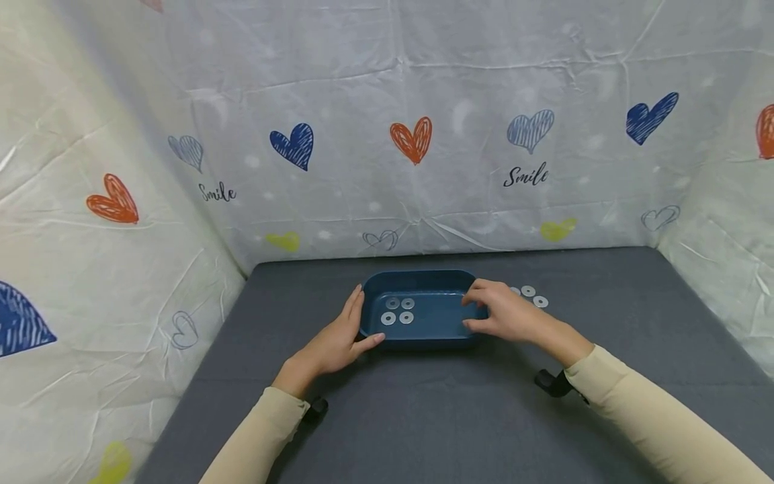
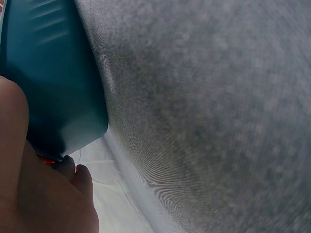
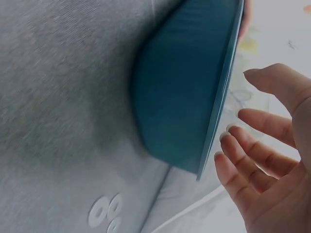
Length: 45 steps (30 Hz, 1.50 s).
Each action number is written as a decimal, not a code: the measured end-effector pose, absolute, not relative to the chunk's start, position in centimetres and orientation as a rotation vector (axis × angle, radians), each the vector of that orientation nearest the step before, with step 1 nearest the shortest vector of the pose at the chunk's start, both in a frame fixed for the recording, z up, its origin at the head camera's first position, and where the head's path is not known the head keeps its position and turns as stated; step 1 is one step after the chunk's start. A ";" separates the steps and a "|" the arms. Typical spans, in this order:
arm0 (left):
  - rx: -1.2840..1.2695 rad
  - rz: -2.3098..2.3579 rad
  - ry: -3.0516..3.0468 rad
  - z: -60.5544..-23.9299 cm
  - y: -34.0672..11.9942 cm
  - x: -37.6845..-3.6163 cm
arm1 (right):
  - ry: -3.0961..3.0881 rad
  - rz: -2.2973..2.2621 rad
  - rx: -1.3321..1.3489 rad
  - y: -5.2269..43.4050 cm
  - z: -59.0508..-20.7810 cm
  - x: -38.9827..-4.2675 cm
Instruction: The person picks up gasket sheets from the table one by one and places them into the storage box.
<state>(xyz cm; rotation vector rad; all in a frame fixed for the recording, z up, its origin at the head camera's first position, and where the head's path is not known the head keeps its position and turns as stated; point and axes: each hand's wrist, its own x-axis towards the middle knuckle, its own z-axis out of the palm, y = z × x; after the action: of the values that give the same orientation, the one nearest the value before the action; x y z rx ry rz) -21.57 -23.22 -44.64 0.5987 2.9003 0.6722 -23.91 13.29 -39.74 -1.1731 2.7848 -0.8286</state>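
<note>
We rest left hand [image 1: 329, 346] on left end of tray [image 1: 438, 330], thumb apart from fingers; right hand [image 1: 510, 312] over right end, thumb, fingers apart; four washers [image 1: 402, 318] inside.

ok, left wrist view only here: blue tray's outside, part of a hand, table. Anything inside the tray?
Observer: Yes, four washers, two by two, toward the left end of the tray as the head view shows it.
Operator: Anything reaching in?
Observer: Right hand, fingertips over the tray's right end, thumb and fingers apart.
Operator: Any parts outside?
Observer: At least three more washers, lying on the table right of the tray; the hand may hide others.
</note>
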 end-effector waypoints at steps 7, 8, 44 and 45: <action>0.585 0.672 2.893 -44.7 -23.4 -21.4 | 2.804 -0.859 -1.174 15.0 -40.3 -23.6; 0.585 0.675 2.893 -44.7 -23.4 -21.4 | 2.807 -0.864 -1.171 15.2 -40.4 -23.6; 0.600 0.681 2.893 -44.5 -23.3 -21.4 | 3.055 -0.830 -0.769 24.5 -44.5 -27.1; 0.601 0.681 2.894 -44.5 -23.3 -21.4 | 3.052 -0.831 -0.753 24.6 -44.6 -27.2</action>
<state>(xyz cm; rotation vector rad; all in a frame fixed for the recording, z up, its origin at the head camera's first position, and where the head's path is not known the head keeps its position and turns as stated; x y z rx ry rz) -21.37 -23.28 -44.46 0.6008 2.8943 0.6814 -27.25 24.57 -44.58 -0.7533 3.0522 -0.8313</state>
